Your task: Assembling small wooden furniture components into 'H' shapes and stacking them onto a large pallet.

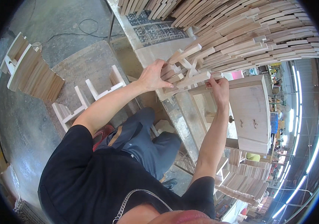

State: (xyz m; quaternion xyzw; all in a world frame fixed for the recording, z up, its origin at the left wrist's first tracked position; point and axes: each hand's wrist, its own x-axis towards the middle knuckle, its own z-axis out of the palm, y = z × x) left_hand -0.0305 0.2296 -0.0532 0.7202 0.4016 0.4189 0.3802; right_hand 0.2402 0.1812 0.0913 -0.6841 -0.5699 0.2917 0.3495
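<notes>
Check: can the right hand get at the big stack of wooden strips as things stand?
Probably yes: the stack of wooden strips appears just beyond the right hand, with nothing obvious between, though that hand is busy at the crossed wooden pieces and would likely need freeing first.

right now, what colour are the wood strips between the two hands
The strips are pale beige, shown in the head view.

Crossed slats (pixel 195 79) fill the room between the fingers (pixel 167 85), stacked strips (pixel 249 33) block beyond; leftward above the floor (pixel 69 22), hands could pass.
</notes>
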